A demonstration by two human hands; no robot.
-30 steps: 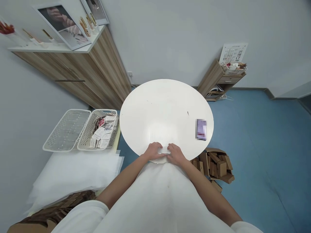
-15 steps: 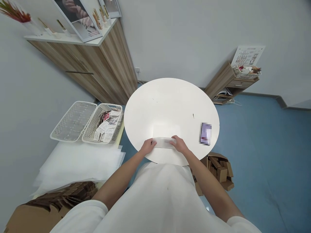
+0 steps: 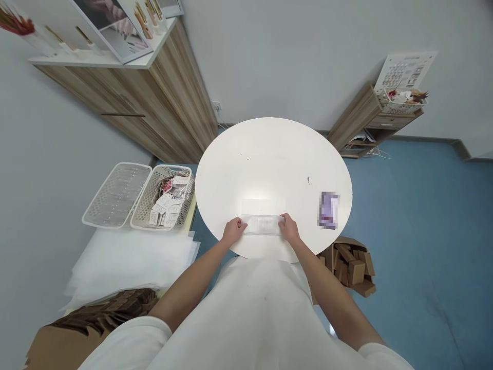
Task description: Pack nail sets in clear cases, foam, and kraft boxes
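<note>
"While we hold the wrap [image 3: 263,224] by both ends, what are our hands doing?"

"Our left hand [image 3: 233,231] has its thumb and fingers pinched on the left end, and our right hand [image 3: 289,227] grips the right end the same way."

"Where does our wrap lie?"

"On the near part of the round white table [image 3: 277,139], just past our white shirt [image 3: 262,318]. A thin sheet [image 3: 263,206] lies flat on its far side. We can't tell if something is tucked inside."

"What could go wrong for us?"

"If we pull harder with one hand, the wrap could go crooked. It looks slick, so a loose pinch might let an end slip, and then it could come undone."

"Could it fall?"

"Maybe. The near edge is close, so dragging it toward us could tip it off."

"And the purple thing [image 3: 328,210] on the right?"

"It's too blurry to name. It's well apart from us, so we'd only bump it with a wide swing."
</note>
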